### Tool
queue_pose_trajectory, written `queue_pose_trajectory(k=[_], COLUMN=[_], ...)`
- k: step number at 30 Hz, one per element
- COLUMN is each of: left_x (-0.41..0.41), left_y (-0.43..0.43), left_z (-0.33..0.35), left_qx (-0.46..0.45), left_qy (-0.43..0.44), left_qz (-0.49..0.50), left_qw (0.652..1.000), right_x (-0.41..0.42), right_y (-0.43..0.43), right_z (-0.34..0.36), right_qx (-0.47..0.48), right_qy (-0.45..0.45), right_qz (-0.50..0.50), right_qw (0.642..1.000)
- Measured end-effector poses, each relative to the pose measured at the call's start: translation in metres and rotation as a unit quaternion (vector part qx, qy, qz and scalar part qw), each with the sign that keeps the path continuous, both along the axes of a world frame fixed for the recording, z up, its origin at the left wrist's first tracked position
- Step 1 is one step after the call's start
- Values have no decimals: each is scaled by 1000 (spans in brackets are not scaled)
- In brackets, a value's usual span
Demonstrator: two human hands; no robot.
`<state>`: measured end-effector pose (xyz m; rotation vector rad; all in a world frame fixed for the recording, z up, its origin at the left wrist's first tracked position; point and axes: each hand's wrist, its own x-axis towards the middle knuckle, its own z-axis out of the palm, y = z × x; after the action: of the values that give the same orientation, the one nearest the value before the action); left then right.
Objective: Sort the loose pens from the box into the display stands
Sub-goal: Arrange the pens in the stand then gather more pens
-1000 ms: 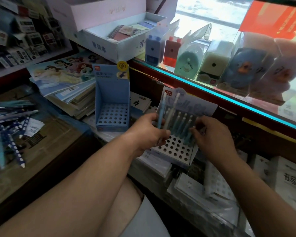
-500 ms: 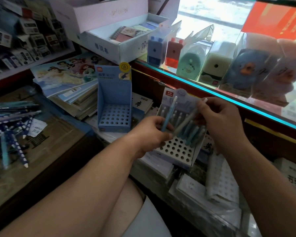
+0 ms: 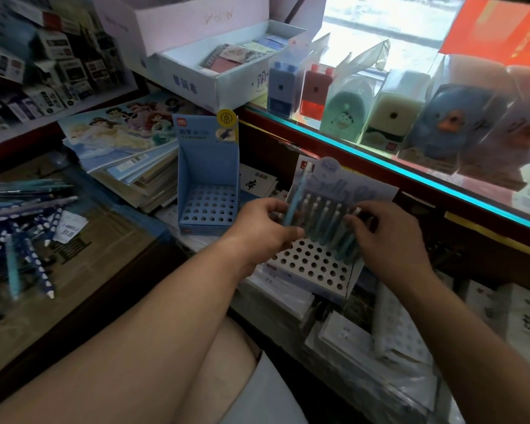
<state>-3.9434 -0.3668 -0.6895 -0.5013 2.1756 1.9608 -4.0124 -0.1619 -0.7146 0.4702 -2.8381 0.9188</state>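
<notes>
Left hand (image 3: 263, 231) grips a light-blue pen (image 3: 295, 197) upright, thumb + fingers curled round its lower half, just in front of the white stand's (image 3: 311, 266) back card. Right hand (image 3: 393, 243) is at the right end of the pen row (image 3: 325, 220) standing in the stand's rear holes, fingertips (image 3: 352, 217) bent onto a white-capped top; can't tell if it pinches or only touches. Half a sec ago that hand was raised by the back card w/ a pen slanting across the row; it has since dropped and no pen slants now. Left hand's pen stayed put. White stand rests tilted on stacked packs below the counter (image 3: 410, 179) edge. Blue stand (image 3: 207, 166) sits to its left, apart. Loose pens (image 3: 28, 255) lie in the box (image 3: 110, 240) at far left, blurred, some cut by the frame edge. Lower barrels of the row are hidden behind both hands
</notes>
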Motion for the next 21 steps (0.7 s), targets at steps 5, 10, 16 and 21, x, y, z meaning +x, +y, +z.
queue_pose_trajectory(k=[5, 10, 16, 21], left_x=[-3, -3, -1, -3], left_y=[2, 0, -6, -5], left_z=[-1, -1, -5, -8], left_qx=[-24, -46, -73, -113], left_qy=[-2, 3, 6, 24], left_qz=[-9, -5, -11, -36], left_qw=[1000, 999, 997, 993], right_x=[-1, 1, -1, 6], right_y=[0, -3, -1, -11], right_z=[-2, -7, -11, 16], right_qx=[7, 57, 150, -48], right_qy=[-7, 37, 70, -17], right_qz=[12, 8, 23, 37], right_qw=[1000, 998, 986, 998])
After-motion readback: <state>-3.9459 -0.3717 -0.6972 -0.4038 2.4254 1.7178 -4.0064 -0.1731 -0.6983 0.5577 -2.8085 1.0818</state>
